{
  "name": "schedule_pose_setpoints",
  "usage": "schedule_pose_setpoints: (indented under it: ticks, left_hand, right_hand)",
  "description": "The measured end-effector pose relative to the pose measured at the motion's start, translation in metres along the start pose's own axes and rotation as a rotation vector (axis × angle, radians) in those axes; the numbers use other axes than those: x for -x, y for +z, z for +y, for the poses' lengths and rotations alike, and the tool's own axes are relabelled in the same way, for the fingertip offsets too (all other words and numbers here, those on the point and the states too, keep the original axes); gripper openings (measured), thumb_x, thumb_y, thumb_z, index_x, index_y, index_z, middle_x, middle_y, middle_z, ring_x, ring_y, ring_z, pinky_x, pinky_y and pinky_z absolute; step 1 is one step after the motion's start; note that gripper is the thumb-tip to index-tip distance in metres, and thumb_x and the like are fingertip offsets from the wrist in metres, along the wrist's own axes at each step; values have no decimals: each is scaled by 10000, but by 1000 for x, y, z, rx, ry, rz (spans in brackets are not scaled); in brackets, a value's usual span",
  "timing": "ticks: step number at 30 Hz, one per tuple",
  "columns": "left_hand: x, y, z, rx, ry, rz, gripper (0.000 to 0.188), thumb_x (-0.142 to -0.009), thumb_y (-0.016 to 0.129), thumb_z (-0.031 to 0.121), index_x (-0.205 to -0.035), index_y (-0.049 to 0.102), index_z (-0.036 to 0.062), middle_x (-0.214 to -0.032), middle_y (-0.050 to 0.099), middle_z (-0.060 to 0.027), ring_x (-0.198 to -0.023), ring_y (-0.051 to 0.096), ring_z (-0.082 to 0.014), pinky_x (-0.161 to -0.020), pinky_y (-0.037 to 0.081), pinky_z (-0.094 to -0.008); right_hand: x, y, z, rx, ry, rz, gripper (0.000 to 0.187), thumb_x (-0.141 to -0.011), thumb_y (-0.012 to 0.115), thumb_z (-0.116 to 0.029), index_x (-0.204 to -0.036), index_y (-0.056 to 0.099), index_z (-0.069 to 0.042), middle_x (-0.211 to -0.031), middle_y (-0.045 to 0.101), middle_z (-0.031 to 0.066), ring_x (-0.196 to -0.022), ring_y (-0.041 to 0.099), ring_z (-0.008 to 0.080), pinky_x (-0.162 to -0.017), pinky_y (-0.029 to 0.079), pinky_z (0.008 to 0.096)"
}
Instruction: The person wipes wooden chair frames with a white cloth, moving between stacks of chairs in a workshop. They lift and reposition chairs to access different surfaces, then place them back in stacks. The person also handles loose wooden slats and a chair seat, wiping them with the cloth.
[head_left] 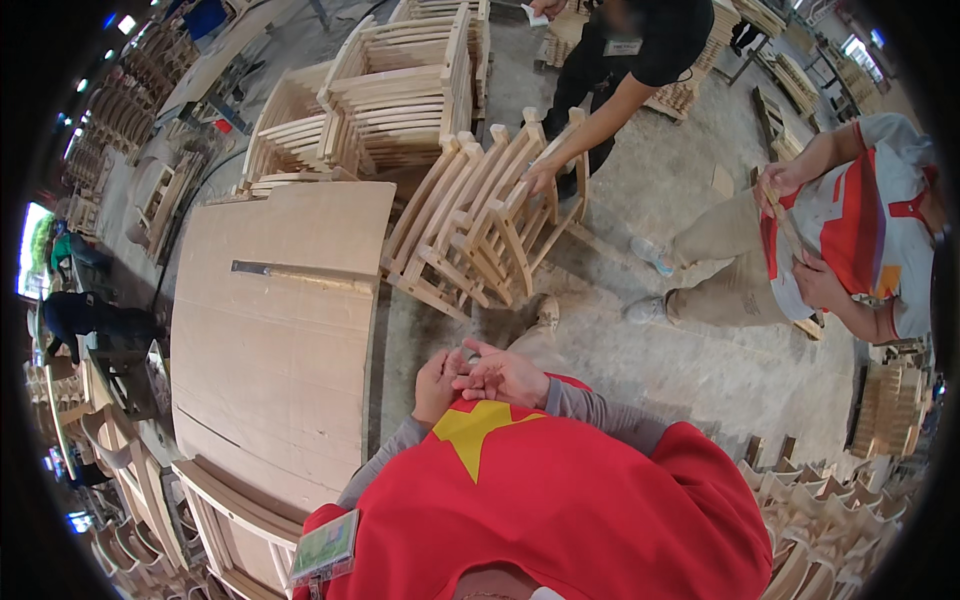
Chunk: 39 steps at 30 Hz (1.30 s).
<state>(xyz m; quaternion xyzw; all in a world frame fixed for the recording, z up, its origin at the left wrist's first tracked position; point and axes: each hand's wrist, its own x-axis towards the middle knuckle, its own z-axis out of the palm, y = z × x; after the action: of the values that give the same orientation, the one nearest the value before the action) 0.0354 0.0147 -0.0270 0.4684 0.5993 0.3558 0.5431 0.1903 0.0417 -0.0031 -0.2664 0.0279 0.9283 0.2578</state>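
Observation:
My left hand (436, 388) and my right hand (512, 378) meet just in front of my red shirt with the yellow star. The right hand lies palm up, its fingers stretched out and apart, with no object on the palm. Loosely bent, the left hand's fingers touch the right fingertips, and some of them are hidden there. I make out no object between the hands. Nearest beyond them is a leaning stack of wooden chair frames (480, 215). To the left of my hands lies a large cardboard sheet (300, 230) with a dark slit across it.
A co-worker in black (665, 45) rests a hand on the leaning frames. On the right another co-worker (830, 230) holds a thin strip in both hands. More stacked wooden frames (400, 95) stand behind the cardboard. Curved wooden parts (820, 530) fill the lower right.

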Motion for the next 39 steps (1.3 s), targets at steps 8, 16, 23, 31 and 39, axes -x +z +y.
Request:
schedule_pose_setpoints:
  ticks: [8, 16, 23, 31, 39]
  left_hand:
    - [-7, 3, 1, -69, -80, -22, 404, -854, 473, 366, -775, 576, -17, -645, 592, -92, -584, 537, -116, -536, 433, -260]
    - [-19, -1, -3, -213, -46, -227, 379, -834, 491, 340, -835, 600, -23, -670, 611, -121, -598, 554, -126, -543, 440, -277]
    - [-26, 2, -23, 313, -117, -133, 258, -859, 500, 226, -712, 527, 16, -620, 523, 26, -568, 444, -63, -507, 375, -203]
    - [-28, 0, 0, -139, 0, -20, 315, -888, 428, 275, -749, 507, 4, -655, 552, -84, -602, 490, -129, -554, 403, -265]
    - [-33, -4, 2, -150, -121, 10, 364, -850, 482, 320, -727, 582, -8, -566, 550, -78, -520, 484, -100, -495, 398, -275]
  right_hand:
    - [2, 2, -4, -33, 1, 55, 741, -723, 407, 51, -1329, 3, -84, -1016, 475, 144, -851, 577, 261, -721, 489, 329]
    - [-8, -13, -13, -107, 6, 85, 663, -730, 419, 82, -1282, 69, -27, -813, 550, 157, -743, 586, 257, -692, 501, 341]
    - [-14, -15, -22, -197, 3, 44, 522, -736, 430, 80, -1197, 228, -59, -853, 546, 155, -762, 592, 266, -678, 504, 349]
    - [-19, -10, -30, -177, 37, 50, 429, -751, 439, 57, -1138, 298, -60, -893, 520, 146, -748, 590, 261, -660, 503, 339]
    - [-21, -3, -35, -90, 107, 104, 379, -744, 445, 38, -1102, 346, -38, -832, 528, 171, -688, 569, 239, -625, 498, 309]
